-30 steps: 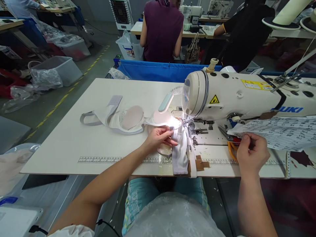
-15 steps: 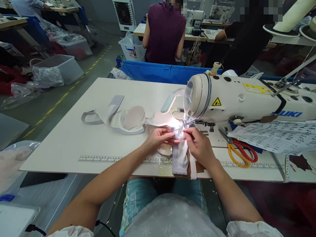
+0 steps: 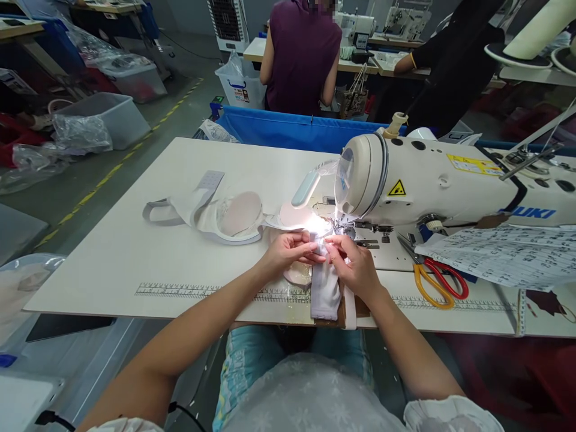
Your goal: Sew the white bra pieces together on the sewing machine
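Note:
A pale bra (image 3: 240,217) stretches across the table from the left to the needle area of a white sewing machine (image 3: 418,180). Its near band (image 3: 324,291) hangs down over the table's front edge. My left hand (image 3: 294,249) pinches the band's left side just in front of the lit needle. On the band's right side, the thumb and fingers of my right hand (image 3: 353,261) are closed on the fabric, close to my left fingertips. The presser foot is partly lost in the lamp's glare. A narrow strap (image 3: 350,309) dangles beside the band.
Scissors (image 3: 434,273) with orange and red handles lie right of my right hand, near printed paper sheets (image 3: 504,252). A ruler strip (image 3: 180,291) runs along the table's front. Behind a blue cloth trough (image 3: 288,126), a person in purple (image 3: 303,57) sits at another machine.
My right hand has shifted slightly left along the band, closer to my left hand. My left hand keeps its pinch. The whole view has moved a little.

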Available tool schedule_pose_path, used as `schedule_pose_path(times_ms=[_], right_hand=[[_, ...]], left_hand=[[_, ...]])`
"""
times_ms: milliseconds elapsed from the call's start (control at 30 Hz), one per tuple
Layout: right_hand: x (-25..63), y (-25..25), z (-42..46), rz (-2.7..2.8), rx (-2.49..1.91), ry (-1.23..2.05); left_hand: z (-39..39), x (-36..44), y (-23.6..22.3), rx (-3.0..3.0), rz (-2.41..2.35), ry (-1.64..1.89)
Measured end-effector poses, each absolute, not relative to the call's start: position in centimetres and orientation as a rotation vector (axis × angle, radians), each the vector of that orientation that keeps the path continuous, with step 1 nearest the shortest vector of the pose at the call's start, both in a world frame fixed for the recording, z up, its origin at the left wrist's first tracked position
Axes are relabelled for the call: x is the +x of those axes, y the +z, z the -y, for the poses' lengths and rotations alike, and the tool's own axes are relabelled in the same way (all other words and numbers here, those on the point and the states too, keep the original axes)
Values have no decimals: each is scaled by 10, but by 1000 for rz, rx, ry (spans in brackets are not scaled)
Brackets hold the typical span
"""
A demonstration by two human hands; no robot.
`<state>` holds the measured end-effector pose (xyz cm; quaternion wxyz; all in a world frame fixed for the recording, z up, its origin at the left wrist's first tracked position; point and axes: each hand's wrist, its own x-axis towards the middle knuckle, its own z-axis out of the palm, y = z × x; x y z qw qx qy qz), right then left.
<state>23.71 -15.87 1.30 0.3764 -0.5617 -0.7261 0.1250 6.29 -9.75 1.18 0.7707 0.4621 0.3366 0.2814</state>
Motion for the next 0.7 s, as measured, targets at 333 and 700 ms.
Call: schedule_pose_path(times_ms=[333, 700], right_hand=[[235, 11, 156, 1857, -1430, 355], [241, 7, 158, 1916, -1412, 252]], left_hand=[[96, 62, 11, 995, -747, 590], [94, 60, 8, 1011, -747, 591]])
